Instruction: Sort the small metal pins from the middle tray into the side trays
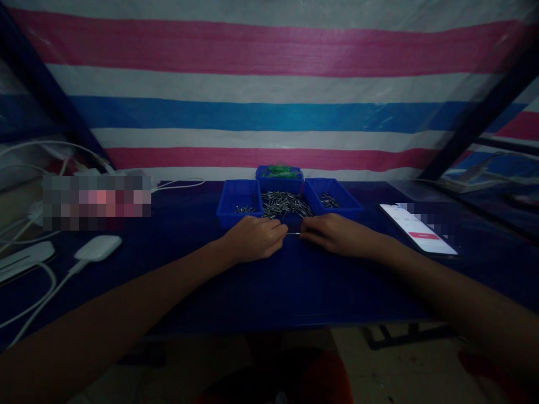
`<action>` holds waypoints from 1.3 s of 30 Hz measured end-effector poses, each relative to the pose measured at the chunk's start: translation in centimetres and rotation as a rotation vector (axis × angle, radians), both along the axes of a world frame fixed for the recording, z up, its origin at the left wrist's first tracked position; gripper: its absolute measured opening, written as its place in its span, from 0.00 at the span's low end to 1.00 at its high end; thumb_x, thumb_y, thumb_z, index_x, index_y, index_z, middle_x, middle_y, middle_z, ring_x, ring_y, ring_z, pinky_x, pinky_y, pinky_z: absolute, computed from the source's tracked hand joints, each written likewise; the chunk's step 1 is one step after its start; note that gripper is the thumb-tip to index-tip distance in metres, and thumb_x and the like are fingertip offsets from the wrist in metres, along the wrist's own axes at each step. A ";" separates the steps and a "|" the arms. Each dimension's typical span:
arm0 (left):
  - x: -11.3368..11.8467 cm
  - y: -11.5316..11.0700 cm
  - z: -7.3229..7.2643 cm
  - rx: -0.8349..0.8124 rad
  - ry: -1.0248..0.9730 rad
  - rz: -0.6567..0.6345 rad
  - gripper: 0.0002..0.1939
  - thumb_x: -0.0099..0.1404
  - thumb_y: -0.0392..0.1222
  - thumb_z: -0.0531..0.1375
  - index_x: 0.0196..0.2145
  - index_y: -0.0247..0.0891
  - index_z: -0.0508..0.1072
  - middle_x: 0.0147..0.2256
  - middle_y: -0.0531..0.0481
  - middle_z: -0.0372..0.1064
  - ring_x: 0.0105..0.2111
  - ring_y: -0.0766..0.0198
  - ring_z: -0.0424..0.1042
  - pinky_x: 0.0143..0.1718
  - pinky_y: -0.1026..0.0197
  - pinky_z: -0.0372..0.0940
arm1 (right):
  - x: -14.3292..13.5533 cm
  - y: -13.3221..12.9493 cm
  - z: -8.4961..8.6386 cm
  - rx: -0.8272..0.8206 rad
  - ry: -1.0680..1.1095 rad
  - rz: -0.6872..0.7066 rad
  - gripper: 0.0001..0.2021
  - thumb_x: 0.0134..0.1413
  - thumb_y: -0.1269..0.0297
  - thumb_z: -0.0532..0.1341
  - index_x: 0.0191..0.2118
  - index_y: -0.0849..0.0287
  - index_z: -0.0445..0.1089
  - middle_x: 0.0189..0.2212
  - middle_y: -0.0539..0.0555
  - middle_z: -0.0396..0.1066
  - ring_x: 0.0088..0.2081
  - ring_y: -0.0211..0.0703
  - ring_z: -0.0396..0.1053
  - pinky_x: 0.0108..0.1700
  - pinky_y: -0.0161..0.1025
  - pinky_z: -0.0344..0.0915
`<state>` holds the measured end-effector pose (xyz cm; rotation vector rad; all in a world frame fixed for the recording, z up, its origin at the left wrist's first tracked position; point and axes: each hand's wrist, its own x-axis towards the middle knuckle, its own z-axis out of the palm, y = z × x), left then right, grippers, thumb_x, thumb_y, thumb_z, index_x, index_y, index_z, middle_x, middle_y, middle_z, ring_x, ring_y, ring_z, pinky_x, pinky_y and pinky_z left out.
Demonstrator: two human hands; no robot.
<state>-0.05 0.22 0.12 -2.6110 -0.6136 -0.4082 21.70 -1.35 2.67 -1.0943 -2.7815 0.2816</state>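
Note:
Between my two hands, just above the blue table, a thin metal pin (293,233) spans the gap from fingertips to fingertips. My left hand (256,238) is closed in a pinch at its left end. At the other end my right hand (330,233) pinches it too; the fingers hide both ends of the pin. Right behind the hands lies a pile of small shiny metal pins (286,203). A blue bin (229,196) with a few similar pieces stands left of the pile, and another blue bin (347,197) holding some stands to the right.
Behind the pile, a third blue bin (269,182) holds green plastic (281,170). A lit phone (421,233) lies to the right. On the left are a white charger (99,247) with cables and a blurred-out item. A striped sheet (269,50) hangs behind the table (278,297).

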 end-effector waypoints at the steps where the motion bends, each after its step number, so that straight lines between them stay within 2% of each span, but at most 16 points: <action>1: 0.0 0.0 0.0 -0.010 0.000 0.005 0.10 0.64 0.39 0.47 0.30 0.36 0.65 0.26 0.53 0.65 0.24 0.69 0.65 0.25 0.65 0.56 | 0.0 0.0 0.0 0.003 -0.003 -0.005 0.09 0.59 0.63 0.48 0.32 0.60 0.60 0.25 0.50 0.65 0.26 0.34 0.62 0.29 0.33 0.54; 5: 0.0 0.0 0.0 -0.036 0.005 0.022 0.11 0.64 0.39 0.46 0.29 0.36 0.65 0.25 0.53 0.66 0.24 0.68 0.65 0.25 0.65 0.57 | -0.2 -0.1 0.2 0.009 -0.015 -0.010 0.12 0.60 0.62 0.46 0.29 0.60 0.59 0.23 0.51 0.64 0.24 0.34 0.61 0.29 0.34 0.54; 15: 0.1 -0.2 0.1 -0.048 0.019 0.027 0.11 0.63 0.40 0.47 0.29 0.35 0.66 0.25 0.53 0.66 0.25 0.67 0.66 0.26 0.65 0.57 | -0.2 0.0 0.2 0.002 -0.032 -0.002 0.12 0.60 0.62 0.46 0.31 0.61 0.61 0.25 0.52 0.65 0.26 0.35 0.62 0.30 0.34 0.56; 19: 0.1 -0.1 0.0 -0.026 0.011 0.013 0.09 0.63 0.39 0.48 0.30 0.36 0.65 0.26 0.53 0.66 0.25 0.68 0.66 0.25 0.65 0.57 | -0.1 0.1 0.1 -0.021 -0.009 0.019 0.10 0.59 0.63 0.48 0.34 0.60 0.63 0.27 0.52 0.66 0.27 0.35 0.63 0.31 0.34 0.56; 26: 0.0 -0.1 0.1 0.011 -0.007 -0.008 0.08 0.64 0.38 0.48 0.31 0.37 0.65 0.29 0.53 0.64 0.25 0.68 0.65 0.23 0.65 0.55 | -0.1 0.0 0.0 -0.009 0.023 0.004 0.05 0.54 0.64 0.53 0.32 0.59 0.60 0.25 0.49 0.64 0.25 0.34 0.61 0.28 0.33 0.53; 39: -0.1 -0.1 0.1 0.023 0.014 -0.025 0.07 0.64 0.37 0.49 0.32 0.36 0.65 0.30 0.52 0.63 0.27 0.69 0.64 0.23 0.66 0.55 | -0.1 -0.2 0.0 -0.017 0.037 0.012 0.02 0.52 0.68 0.53 0.30 0.59 0.57 0.23 0.48 0.61 0.24 0.33 0.58 0.27 0.33 0.51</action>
